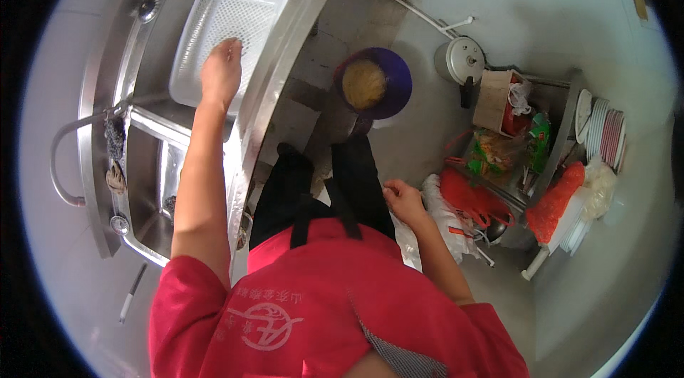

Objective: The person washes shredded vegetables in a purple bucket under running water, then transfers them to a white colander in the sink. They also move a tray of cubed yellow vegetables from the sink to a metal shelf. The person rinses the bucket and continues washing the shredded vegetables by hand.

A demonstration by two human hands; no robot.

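My left hand (221,70) is over a white plastic basket (184,79) with perforated sides and base, which stands in the larger basin of a stainless steel sink (155,52). Its fingers are bent and close together, and the fingertips are partly hidden, so a hold on anything cannot be made out. Low at my right side, my right hand (404,200) hangs with loosely curled fingers and nothing seen in it. White plastic bags are close to it. On the floor ahead of my legs is a purple bucket (398,84) with yellowish contents (364,84).
A pressure cooker (462,60) stands by the wall pipe. To the right, a metal rack (558,137) holds a box and bagged items, with stacked plates (606,129) beyond it. Red bags (465,193) lie near its foot. A curved faucet (56,148) rises at the sink's far edge.
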